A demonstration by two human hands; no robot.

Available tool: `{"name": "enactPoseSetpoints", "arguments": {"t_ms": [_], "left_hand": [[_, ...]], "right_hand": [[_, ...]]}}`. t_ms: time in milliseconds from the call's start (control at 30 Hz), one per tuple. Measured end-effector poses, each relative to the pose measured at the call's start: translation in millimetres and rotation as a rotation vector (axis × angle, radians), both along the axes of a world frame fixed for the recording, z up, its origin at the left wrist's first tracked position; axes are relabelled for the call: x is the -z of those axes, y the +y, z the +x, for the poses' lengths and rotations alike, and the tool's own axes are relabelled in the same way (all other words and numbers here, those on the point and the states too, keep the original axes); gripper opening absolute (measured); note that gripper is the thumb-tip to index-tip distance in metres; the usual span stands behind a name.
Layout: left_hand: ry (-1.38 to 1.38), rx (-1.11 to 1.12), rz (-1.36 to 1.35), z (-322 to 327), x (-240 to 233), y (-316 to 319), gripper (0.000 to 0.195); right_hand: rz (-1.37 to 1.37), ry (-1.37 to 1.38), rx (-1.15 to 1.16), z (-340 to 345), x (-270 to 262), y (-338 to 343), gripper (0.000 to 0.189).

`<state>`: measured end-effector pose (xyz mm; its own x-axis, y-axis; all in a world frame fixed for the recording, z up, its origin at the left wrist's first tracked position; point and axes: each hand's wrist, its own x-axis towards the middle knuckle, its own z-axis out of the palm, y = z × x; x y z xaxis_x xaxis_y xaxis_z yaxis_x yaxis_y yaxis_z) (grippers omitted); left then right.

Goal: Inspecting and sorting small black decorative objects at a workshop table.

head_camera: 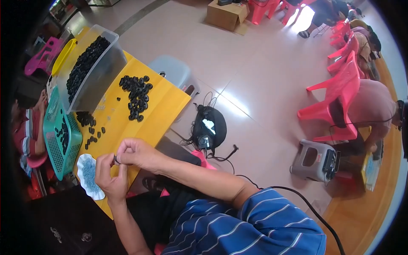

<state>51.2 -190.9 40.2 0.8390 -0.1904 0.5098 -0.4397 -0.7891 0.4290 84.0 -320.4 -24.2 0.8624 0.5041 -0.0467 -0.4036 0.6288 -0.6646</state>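
Note:
Over the near edge of the yellow table, my two hands meet at one small black ring-like part [116, 160]. My left hand [111, 180] pinches it between thumb and fingers. The fingertips of my right hand [135, 153] close on it from the other side, partly hiding it. Beside my left hand lies a white dish with a wavy rim [82, 165], filled with small bluish pieces too fine to make out. Beyond my hands are several loose black parts [92, 139] and a larger pile of black round parts [137, 94].
A clear plastic bin [118, 60] of black parts stands on the yellow table [159, 105]. A green basket [75, 153] is at left, near a person [32, 130]. A black bag [218, 124] with cables lies on the floor. Red chairs [344, 92] and seated people are at right.

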Motion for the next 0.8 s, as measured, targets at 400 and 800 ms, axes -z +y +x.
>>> {"name": "enactPoseSetpoints", "arguments": {"t_ms": [400, 800], "left_hand": [[-0.053, -0.061, -0.035, -1.2, 0.1, 17.9, 0.030], [0.016, -0.034, -0.061, -8.6, -5.6, 34.9, 0.035]], "right_hand": [[-0.081, 0.120, -0.089, -7.6, -12.5, -7.5, 0.020], [-0.100, 0.016, -0.155, -6.1, -10.3, 1.9, 0.013]]}}
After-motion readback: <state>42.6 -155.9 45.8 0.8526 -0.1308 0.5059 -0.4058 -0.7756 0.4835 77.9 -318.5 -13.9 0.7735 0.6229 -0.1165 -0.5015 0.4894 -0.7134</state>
